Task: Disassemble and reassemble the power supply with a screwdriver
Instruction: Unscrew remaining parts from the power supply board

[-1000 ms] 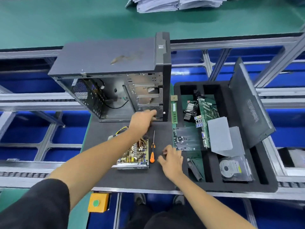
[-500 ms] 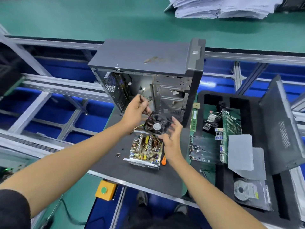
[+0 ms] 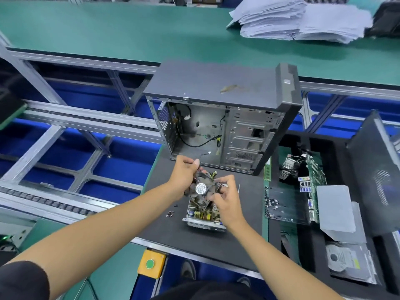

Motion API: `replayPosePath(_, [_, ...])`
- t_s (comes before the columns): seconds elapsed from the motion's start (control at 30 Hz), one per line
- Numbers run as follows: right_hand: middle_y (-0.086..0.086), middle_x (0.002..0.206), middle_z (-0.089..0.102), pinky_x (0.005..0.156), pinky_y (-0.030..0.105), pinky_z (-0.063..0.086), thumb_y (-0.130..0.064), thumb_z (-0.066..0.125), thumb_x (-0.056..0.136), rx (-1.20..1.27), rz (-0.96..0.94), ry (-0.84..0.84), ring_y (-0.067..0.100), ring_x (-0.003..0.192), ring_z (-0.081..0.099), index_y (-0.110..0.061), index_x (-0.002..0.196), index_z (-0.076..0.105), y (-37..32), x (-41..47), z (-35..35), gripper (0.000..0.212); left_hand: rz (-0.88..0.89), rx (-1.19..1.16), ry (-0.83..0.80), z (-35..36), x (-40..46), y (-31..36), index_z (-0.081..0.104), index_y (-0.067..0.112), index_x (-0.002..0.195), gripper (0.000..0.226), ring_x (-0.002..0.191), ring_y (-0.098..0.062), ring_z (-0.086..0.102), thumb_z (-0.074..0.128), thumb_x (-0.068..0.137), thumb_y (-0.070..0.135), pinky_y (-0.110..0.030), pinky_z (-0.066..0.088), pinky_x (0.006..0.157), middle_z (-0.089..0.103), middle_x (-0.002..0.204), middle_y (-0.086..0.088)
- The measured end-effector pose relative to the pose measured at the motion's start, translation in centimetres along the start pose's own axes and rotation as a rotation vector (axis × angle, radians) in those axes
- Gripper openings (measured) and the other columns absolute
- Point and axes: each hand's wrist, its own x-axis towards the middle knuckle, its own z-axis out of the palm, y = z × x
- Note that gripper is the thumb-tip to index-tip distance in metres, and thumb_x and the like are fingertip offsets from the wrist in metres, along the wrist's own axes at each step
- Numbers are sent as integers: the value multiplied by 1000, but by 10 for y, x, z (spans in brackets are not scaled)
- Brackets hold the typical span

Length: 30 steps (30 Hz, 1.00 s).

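While the cooling fan (image 3: pixel 202 187), lifted half a second ago, is now gripped by both the left hand (image 3: pixel 184 176) and right hand (image 3: pixel 226 202), the open power supply (image 3: pixel 204 215) lies directly beneath them; judged: disassembly stage.

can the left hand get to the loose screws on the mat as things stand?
Probably not right away: the left hand grips the fan, as does the right hand. The screws lie uncovered on the mat, just left of the power supply.

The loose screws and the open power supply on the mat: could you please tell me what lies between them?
In the head view, only bare black mat shows between the screws and the power supply.
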Motion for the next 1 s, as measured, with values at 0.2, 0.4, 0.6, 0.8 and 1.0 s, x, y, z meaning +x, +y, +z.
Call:
replayPosePath(0.2, [4, 75, 66, 59, 41, 50, -13, 69, 79, 88, 12, 213, 15, 67, 63, -11, 92, 39, -3, -3, 22, 33, 354, 573, -338, -34, -18, -10, 49, 30, 124, 61, 125, -16, 40, 55, 81, 73, -31, 35, 111, 39, 120, 5])
replayPosePath(0.4, [-5, 80, 63, 65, 28, 47, -18, 49, 78, 31, -137, 180, 13, 72, 59, -11, 96, 50, 8, -8, 26, 19, 362, 522, -566, -48, -23, -20, 44, 32, 136, 79, 130, -8, 43, 90, 72, 42, -31, 37, 115, 41, 128, 10])
replayPosePath(0.6, [-5, 113, 41, 94, 37, 39, -14, 52, 72, -623, -204, 460, 16, 105, 44, -32, 126, 51, 28, 3, -3, 57, 417, 404, -819, -59, -2, -19, 52, 26, 132, 62, 130, -11, 54, 85, 80, 17, -26, 42, 111, 57, 134, 12])
replayPosePath(0.8, [-18, 91, 52, 89, 35, 21, -26, 54, 78, -1112, -178, 347, 13, 95, 46, -34, 81, 58, 40, -1, -28, 9, 397, 384, -928, -50, 3, -41, 51, 37, 136, 58, 135, -17, 46, 78, 86, 23, -23, 35, 111, 52, 136, 12])
replayPosePath(1.0, [-25, 66, 39, 81, 31, 32, -24, 48, 74, -1047, -122, 310, 6, 70, 40, -30, 79, 58, 41, -15, -33, 12, 196, 377, -971, -49, 15, -54, 50, 39, 133, 53, 123, -7, 56, 71, 89, 18, -24, 47, 98, 57, 129, 17])
